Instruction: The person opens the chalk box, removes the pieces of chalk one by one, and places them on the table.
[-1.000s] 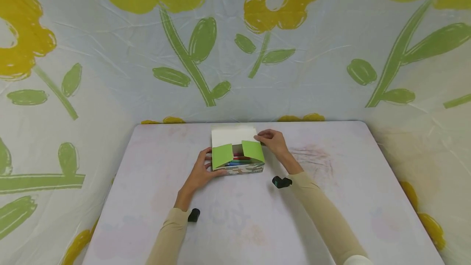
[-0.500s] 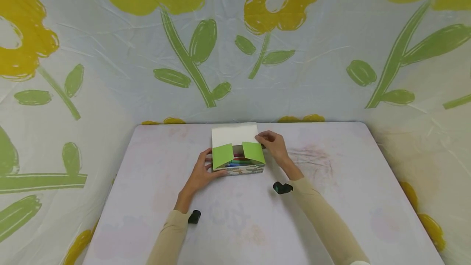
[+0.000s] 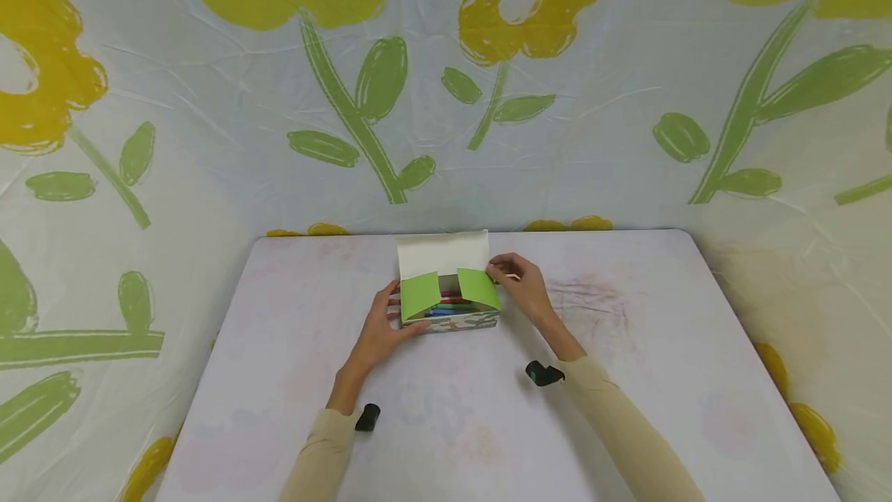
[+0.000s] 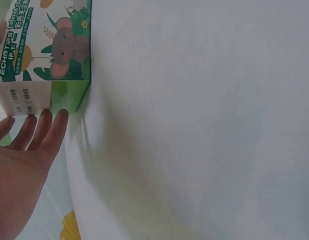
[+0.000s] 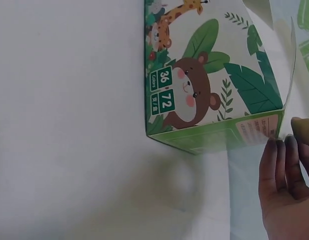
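Near the table's far edge, the crayon box (image 3: 449,300) stays steadied by the flat left hand (image 3: 379,328), while the right hand (image 3: 523,285), pinching its side flap, has hardly shifted.

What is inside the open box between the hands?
Inside the box, between the two green flaps, a stack of coloured pens or markers shows: red, green, blue. The flaps cover both ends, so their number cannot be told. The left hand and right hand hold the box's sides.
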The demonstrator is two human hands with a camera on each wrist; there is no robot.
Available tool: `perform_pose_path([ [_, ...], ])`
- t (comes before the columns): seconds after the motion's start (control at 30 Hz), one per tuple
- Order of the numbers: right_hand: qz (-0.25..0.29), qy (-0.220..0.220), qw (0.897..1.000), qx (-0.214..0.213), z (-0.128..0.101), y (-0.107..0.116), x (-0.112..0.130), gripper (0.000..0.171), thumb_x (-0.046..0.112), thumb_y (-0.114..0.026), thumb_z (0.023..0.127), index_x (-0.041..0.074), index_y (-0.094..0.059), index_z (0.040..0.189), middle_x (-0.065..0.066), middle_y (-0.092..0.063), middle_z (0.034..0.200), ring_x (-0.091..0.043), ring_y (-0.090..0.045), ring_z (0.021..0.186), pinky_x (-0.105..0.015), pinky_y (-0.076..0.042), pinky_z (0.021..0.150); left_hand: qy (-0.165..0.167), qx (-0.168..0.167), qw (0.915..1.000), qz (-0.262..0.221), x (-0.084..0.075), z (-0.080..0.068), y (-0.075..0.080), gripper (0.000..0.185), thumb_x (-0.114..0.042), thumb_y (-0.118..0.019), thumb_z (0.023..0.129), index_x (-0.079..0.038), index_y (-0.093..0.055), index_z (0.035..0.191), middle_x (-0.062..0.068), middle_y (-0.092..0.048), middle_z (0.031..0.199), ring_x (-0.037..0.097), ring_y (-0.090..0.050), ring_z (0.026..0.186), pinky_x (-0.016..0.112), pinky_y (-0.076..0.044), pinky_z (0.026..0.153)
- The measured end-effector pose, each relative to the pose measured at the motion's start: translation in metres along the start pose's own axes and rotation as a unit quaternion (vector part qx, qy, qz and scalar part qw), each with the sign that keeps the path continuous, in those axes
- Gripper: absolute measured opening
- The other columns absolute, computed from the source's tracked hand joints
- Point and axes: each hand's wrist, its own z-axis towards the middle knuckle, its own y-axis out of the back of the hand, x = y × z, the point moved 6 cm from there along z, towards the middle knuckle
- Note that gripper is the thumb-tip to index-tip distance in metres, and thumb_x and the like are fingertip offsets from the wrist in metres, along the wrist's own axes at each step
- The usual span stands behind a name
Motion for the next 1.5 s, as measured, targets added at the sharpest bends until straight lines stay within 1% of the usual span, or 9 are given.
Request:
perform_pose_path([
  [0.13,-0.005,0.006,1.0,0.004,-0.012,0.001,0.015,0.028,0.005,-0.068,0.099,-0.013,-0.064,0.119,-0.027,-0.067,0.112,-0.038,-0.062,0.107,-0.02,-0.051,0.085,-0.019,-0.028,0.9993,0.014,-0.007,-0.005,0.002,0.093,-0.031,-0.086,0.085,-0.006,-0.034,0.158,0.014,-0.044,0.149,0.033,-0.05,0.125,0.051,-0.049,0.102],
  [0.27,-0.014,0.01,1.0,0.003,-0.023,0.001,0.02,0.029,0.009,-0.066,0.101,-0.011,-0.064,0.121,-0.025,-0.067,0.116,-0.035,-0.063,0.11,-0.02,-0.05,0.089,-0.052,-0.062,0.9965,0.021,-0.016,-0.01,0.004,0.078,-0.025,-0.084,0.087,-0.002,-0.045,0.15,0.016,-0.05,0.141,0.035,-0.055,0.12,0.054,-0.052,0.097],
  [0.43,-0.011,0.034,0.999,0.003,-0.035,0.0,0.02,0.029,0.009,-0.068,0.099,-0.01,-0.064,0.121,-0.023,-0.066,0.119,-0.033,-0.063,0.11,-0.033,-0.052,0.098,-0.086,-0.103,0.9908,0.019,-0.023,-0.015,0.005,0.062,-0.017,-0.083,0.088,0.002,-0.056,0.14,0.019,-0.055,0.132,0.04,-0.059,0.113,0.057,-0.054,0.092],
  [0.6,-0.005,0.082,0.997,-0.005,-0.04,-0.003,-0.003,0.027,0.007,-0.074,0.095,-0.005,-0.067,0.118,-0.018,-0.067,0.118,-0.03,-0.064,0.11,-0.039,-0.051,0.102,-0.116,-0.129,0.9845,0.029,-0.031,-0.019,0.003,0.05,-0.009,-0.081,0.088,0.004,-0.061,0.132,0.02,-0.06,0.126,0.039,-0.06,0.111,0.056,-0.055,0.091],
  [0.77,-0.065,0.139,0.988,-0.011,-0.043,-0.008,-0.018,0.034,0.012,-0.084,0.086,0.003,-0.069,0.116,-0.009,-0.068,0.116,-0.027,-0.064,0.11,-0.033,-0.05,0.099,-0.143,-0.147,0.976,0.074,-0.037,-0.021,-0.001,0.04,-0.007,-0.081,0.087,0.003,-0.065,0.123,0.014,-0.063,0.118,0.03,-0.06,0.109,0.051,-0.056,0.088],
  [1.0,-0.109,0.204,0.973,-0.022,-0.048,-0.012,-0.013,0.039,0.004,-0.088,0.079,-0.001,-0.069,0.112,-0.012,-0.067,0.111,-0.027,-0.063,0.105,-0.033,-0.052,0.093,-0.137,-0.162,0.9725,0.095,-0.041,-0.025,-0.004,0.028,-0.007,-0.081,0.088,0.0,-0.068,0.111,0.012,-0.063,0.109,0.028,-0.059,0.104,0.047,-0.057,0.086],
  [1.2,-0.084,0.201,0.975,-0.043,-0.053,-0.008,-0.011,0.033,0.001,-0.085,0.082,-0.001,-0.069,0.111,-0.013,-0.068,0.109,-0.032,-0.065,0.1,-0.046,-0.056,0.088,-0.146,-0.172,0.9657,0.129,-0.042,-0.028,-0.004,0.025,-0.007,-0.081,0.089,-0.001,-0.068,0.11,0.009,-0.063,0.107,0.023,-0.062,0.099,0.037,-0.057,0.085],
  [1.33,-0.056,0.195,0.978,-0.057,-0.059,-0.006,-0.003,0.031,-0.008,-0.081,0.082,-0.008,-0.067,0.11,-0.022,-0.068,0.106,-0.039,-0.066,0.094,-0.051,-0.056,0.086,-0.155,-0.182,0.9607,0.141,-0.042,-0.032,-0.002,0.026,-0.003,-0.081,0.087,-0.002,-0.068,0.109,0.008,-0.064,0.104,0.021,-0.064,0.093,0.036,-0.058,0.082],
  [1.5,-0.014,0.14,0.988,-0.069,-0.063,0.0,0.009,0.028,-0.011,-0.076,0.085,-0.015,-0.065,0.11,-0.029,-0.068,0.103,-0.035,-0.067,0.088,-0.039,-0.059,0.083,-0.18,-0.193,0.9544,0.14,-0.043,-0.034,0.001,0.023,0.0,-0.08,0.087,0.0,-0.069,0.107,0.008,-0.066,0.099,0.02,-0.066,0.087,0.03,-0.058,0.078],
])
